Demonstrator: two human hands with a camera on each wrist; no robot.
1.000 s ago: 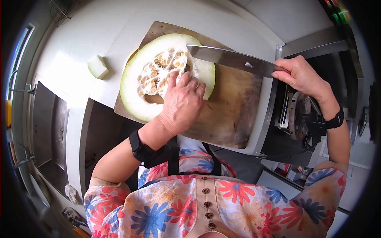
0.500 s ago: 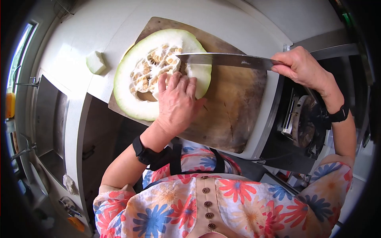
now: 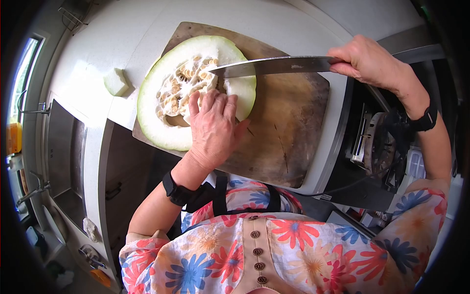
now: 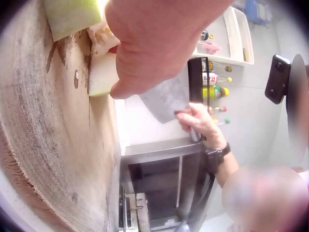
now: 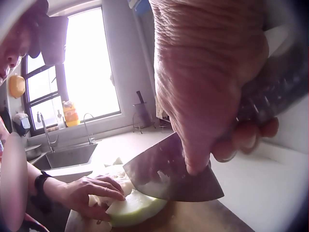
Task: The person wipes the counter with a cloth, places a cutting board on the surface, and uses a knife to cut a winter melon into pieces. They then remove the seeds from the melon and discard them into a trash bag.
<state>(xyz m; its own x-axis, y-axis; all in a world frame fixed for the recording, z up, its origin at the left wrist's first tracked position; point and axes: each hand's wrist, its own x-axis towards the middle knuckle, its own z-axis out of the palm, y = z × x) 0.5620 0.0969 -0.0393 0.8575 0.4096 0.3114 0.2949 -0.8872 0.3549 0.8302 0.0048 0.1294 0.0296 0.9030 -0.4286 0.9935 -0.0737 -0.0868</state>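
A thick round slice of winter melon [image 3: 152, 128], pale flesh with a seedy, partly hollow middle, lies on a wooden cutting board [image 3: 298, 132]. My left hand [image 3: 213, 130] grips its near right part, fingers in at the hollow and thumb by the rind. A broad cleaver [image 3: 284, 65] is held by the handle in my right hand [image 3: 367, 61], out past the board's right side. The blade reaches left over the melon, its far corner at the seeds. In the right wrist view the cleaver [image 5: 164, 169] stands tilted above the flesh near the left fingers.
A small cut melon chunk [image 3: 116, 82] sits on the white counter left of the board. Farther left is a metal sink [image 3: 66, 147]. A gas stove [image 3: 374, 142] stands to the right, below the right forearm. Several bottles [image 4: 215, 92] stand beyond it.
My right hand has risen away from my body, turning the cleaver from sloping down to the right to slightly upward; its far corner moved left over the seeds. The left hand keeps its place on the melon.
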